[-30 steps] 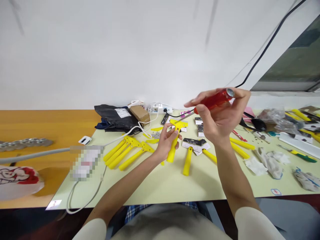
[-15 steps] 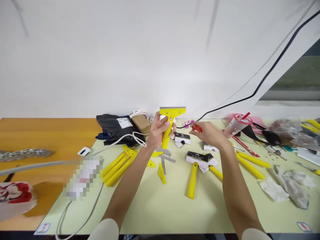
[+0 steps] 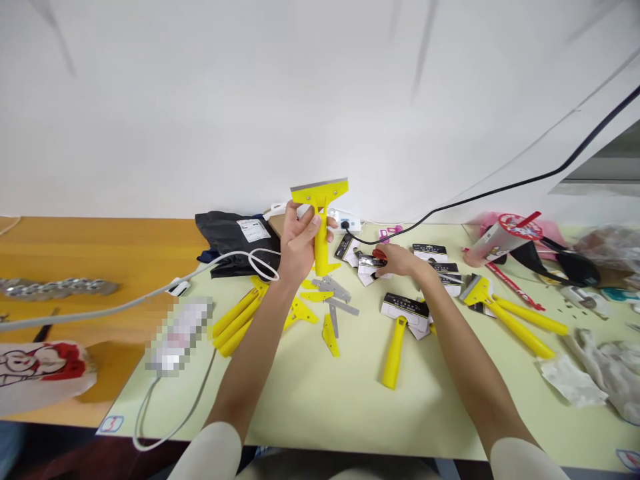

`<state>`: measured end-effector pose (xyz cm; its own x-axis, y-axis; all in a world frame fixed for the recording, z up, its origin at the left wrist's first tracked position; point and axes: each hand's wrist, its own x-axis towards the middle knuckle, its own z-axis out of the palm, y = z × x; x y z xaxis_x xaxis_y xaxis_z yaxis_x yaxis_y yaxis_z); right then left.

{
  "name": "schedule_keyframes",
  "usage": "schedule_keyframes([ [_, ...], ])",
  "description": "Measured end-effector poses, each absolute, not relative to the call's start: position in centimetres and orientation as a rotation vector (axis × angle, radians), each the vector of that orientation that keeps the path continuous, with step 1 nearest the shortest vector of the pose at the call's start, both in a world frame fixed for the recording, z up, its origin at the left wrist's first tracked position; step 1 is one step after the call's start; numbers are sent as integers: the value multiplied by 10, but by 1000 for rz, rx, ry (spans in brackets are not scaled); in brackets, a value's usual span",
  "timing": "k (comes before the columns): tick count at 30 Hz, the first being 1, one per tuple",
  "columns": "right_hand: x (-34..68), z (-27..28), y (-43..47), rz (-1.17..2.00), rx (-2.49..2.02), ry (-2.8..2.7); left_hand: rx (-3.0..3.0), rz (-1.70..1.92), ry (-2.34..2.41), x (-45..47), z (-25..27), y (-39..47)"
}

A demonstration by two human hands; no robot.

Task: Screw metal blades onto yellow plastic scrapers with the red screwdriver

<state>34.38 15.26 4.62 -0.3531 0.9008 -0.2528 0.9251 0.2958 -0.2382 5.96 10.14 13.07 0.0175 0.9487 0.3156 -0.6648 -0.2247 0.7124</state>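
Note:
My left hand point(image 3: 299, 243) is closed around the handle of a yellow scraper point(image 3: 321, 230), held up off the table with its grey blade edge at the top. My right hand point(image 3: 400, 259) reaches in at the centre, fingers bent around a small red object point(image 3: 380, 255), mostly hidden. Right by those fingers lies a black-and-white packaging card point(image 3: 369, 265). Below the held scraper are loose grey blades point(image 3: 334, 288) and a yellow blade cover point(image 3: 330, 335). Another scraper point(image 3: 395, 353) lies with its head inside a black card sleeve point(image 3: 405, 307).
Several yellow scrapers point(image 3: 237, 317) lie at the left, beside a white cable point(image 3: 175, 427). A black plastic bag point(image 3: 225, 240) rests against the wall. To the right are more scrapers point(image 3: 515, 327), a drink cup point(image 3: 500, 240) with a straw, and crumpled tissue point(image 3: 573, 380).
My left hand has lifted the scraper slightly and tilted it. My right hand, with the red object, has moved left and down to the packaging card. The view has shifted a little.

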Motion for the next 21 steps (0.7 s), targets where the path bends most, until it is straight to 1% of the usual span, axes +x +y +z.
schedule_keyframes([
  [6, 332, 57, 147, -470, 1713, 2506, 809, 1662, 448, 59, 119, 114],
  [21, 308, 48, 137, -444, 1536, 2575, 760, 1661, 483, 54, 113, 119],
])
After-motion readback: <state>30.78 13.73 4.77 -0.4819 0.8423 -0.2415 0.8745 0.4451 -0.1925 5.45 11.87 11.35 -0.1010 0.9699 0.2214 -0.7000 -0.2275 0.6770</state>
